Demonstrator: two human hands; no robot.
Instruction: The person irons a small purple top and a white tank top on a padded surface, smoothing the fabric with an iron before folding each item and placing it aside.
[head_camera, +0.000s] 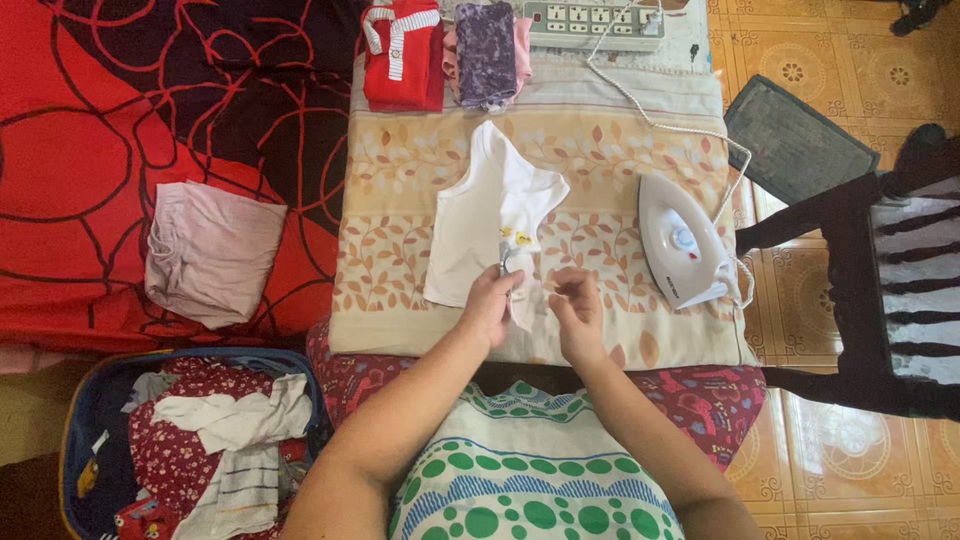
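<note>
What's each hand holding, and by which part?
Left hand grips the small white garment at its lower edge. Right hand, fingers curled, pinches the same hem just beside it. The iron stands untouched.

The power strip (592, 22) and the red garment (403, 50) run off the top edge; the basket (70, 440) of clothes is cut by the bottom edge; the chair (880, 290) leaves the right edge. The left hand (490, 305) hides the shirt (490, 215) hem; the small print on the shirt is too small to tell.
</note>
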